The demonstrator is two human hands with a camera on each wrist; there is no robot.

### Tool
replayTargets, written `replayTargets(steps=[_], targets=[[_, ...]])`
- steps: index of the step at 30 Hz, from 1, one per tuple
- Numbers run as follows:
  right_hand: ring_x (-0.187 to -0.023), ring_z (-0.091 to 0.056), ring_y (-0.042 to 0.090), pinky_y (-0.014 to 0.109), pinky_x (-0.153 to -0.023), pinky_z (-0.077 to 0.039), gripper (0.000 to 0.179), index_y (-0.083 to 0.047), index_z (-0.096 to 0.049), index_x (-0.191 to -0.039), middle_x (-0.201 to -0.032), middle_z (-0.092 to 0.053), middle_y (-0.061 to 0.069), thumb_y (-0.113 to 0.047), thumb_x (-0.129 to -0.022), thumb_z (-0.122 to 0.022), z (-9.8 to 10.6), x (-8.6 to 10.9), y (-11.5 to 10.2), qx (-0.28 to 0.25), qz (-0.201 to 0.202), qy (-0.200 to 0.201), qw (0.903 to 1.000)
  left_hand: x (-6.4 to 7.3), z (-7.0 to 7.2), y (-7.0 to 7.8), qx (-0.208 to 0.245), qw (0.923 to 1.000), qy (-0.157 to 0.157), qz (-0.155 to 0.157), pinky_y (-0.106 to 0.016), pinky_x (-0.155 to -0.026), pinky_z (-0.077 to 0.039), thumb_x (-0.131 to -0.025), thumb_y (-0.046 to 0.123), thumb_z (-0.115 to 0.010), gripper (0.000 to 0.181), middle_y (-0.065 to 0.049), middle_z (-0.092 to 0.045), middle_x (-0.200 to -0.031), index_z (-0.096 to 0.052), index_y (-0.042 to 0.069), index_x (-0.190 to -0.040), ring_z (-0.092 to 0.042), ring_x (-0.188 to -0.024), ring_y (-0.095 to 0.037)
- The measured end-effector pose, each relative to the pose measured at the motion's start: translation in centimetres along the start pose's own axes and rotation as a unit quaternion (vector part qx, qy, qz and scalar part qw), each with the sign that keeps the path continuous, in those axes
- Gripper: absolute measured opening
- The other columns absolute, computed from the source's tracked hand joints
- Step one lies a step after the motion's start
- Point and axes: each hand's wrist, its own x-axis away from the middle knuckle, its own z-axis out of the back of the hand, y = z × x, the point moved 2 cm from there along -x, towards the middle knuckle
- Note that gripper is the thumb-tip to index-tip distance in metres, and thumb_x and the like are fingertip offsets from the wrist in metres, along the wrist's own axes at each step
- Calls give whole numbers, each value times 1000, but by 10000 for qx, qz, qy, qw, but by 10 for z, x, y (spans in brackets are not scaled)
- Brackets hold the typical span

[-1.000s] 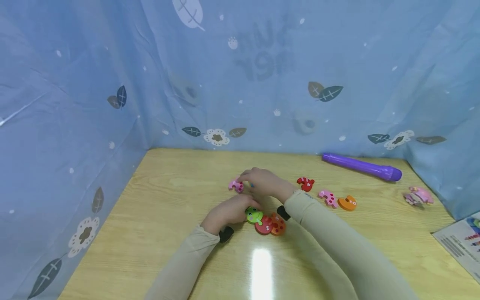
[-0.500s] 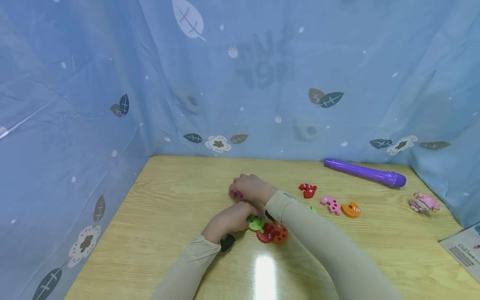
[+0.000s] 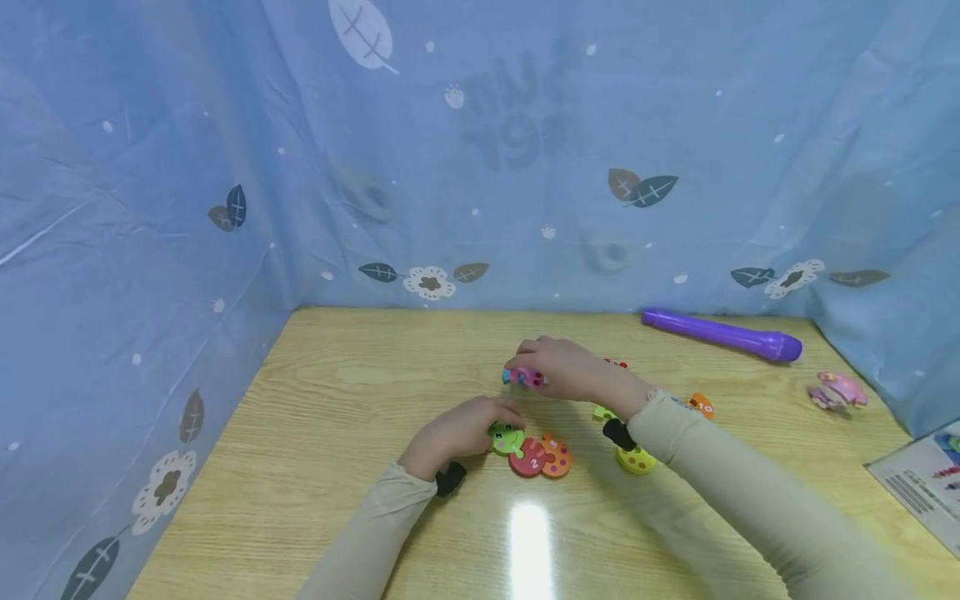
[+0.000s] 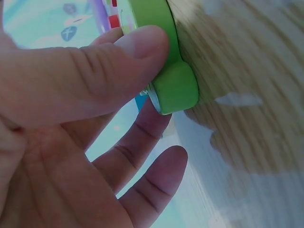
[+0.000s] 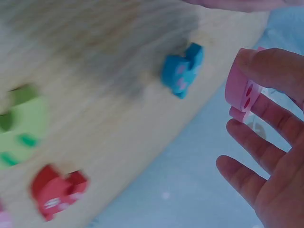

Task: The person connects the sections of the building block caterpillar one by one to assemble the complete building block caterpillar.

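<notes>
My left hand [image 3: 461,429] pinches the green smiling caterpillar-head puzzle piece [image 3: 507,442]; in the left wrist view the thumb presses on the green piece's [image 4: 175,85] side, close to the wooden surface. Joined to the head are a red puzzle piece [image 3: 527,460] marked 2 and an orange dotted one [image 3: 557,459]. Farther back, my right hand [image 3: 573,367] holds a pink dotted puzzle piece [image 5: 238,90] between thumb and fingers, lifted off the table. A blue puzzle piece [image 5: 180,73] lies on the table near it.
Right of the hands lie a yellow dotted piece [image 3: 635,461], a light green piece [image 3: 602,413] and an orange piece [image 3: 702,406], partly covered by the right arm. A red piece [image 5: 57,192] lies there too. Farther right are a purple toy microphone [image 3: 723,335], a pink toy [image 3: 838,391] and a printed sheet [image 3: 918,483].
The right hand has closed on the pink puzzle piece at the back and carried it to the right. The left hand stays at the green head piece.
</notes>
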Motion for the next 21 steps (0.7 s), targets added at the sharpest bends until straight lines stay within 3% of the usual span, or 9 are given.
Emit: replayTargets(steps=[6, 10, 14, 21], targets=[[-93, -57, 19, 33, -76, -51, 37, -10, -61, -115, -104, -60, 0, -10, -79, -71, -9, 37, 0, -253, -138, 53, 9996, -1, -1, -1, 32, 10000, 8, -63, -28, -101, -38, -70, -23, -49, 62, 0, -56, -126, -66, 15, -116, -48, -120, -16], [-91, -57, 16, 30, -77, -51, 29, -11, -64, -108, -102, -61, -2, -14, -80, -71, -19, 52, -6, -347, 146, 78, 9993, -1, -2, -3, -8, 10000, 46, -70, -28, -101, -38, -71, -21, -50, 60, -1, -56, -126, -65, 14, -116, -49, -119, -17], [-93, -58, 17, 32, -79, -52, 29, -12, -65, -109, -105, -62, -1, -16, -81, -70, -27, 60, -14, -202, 389, -2, 9990, -1, -2, -4, 0, 10000, 42, 2, -30, -101, -39, -72, -20, -52, 59, -1, -55, -127, -65, 15, -117, -48, -120, -17], [-102, -56, 18, 37, -87, -49, 34, -14, -62, -115, -113, -60, -1, -13, -82, -69, -36, 63, -19, -81, 230, -357, 9991, -2, -3, -3, -21, 10000, 40, -5, -29, -101, -38, -72, -19, -52, 59, 0, -55, -127, -65, 16, -118, -48, -120, -16]])
